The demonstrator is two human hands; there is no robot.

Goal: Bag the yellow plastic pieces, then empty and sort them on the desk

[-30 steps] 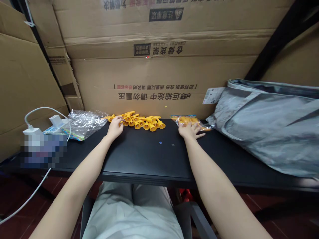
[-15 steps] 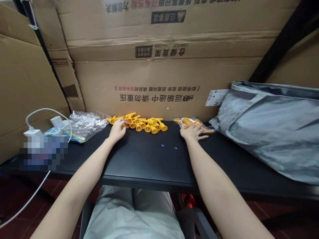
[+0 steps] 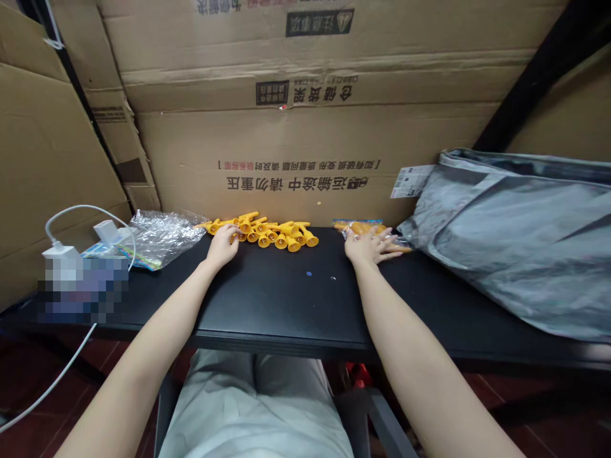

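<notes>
Several yellow plastic toy horns (image 3: 286, 238) lie in a loose row along the back of the black table, most with their flared mouths facing me. My left hand (image 3: 223, 248) is at the left part of this row, its fingers curled in among the horns. What those fingers hold, if anything, is hidden. To the right, a clear plastic bag (image 3: 365, 227) with more orange-yellow pieces inside lies against the cardboard. My right hand (image 3: 366, 247) rests over the bag, palm down and fingers spread, covering part of it.
A crumpled clear plastic wrapper (image 3: 169, 235) lies left of the horns, near white chargers (image 3: 62, 267) with a cable and a blurred-out object. A large grey bag (image 3: 520, 248) stands at the right. Cardboard (image 3: 296, 133) walls the back of the black table (image 3: 277, 305).
The view has shifted slightly. My right hand's fingers are spread wider over the plastic bag. My left hand stays at the left part of the horn row.
</notes>
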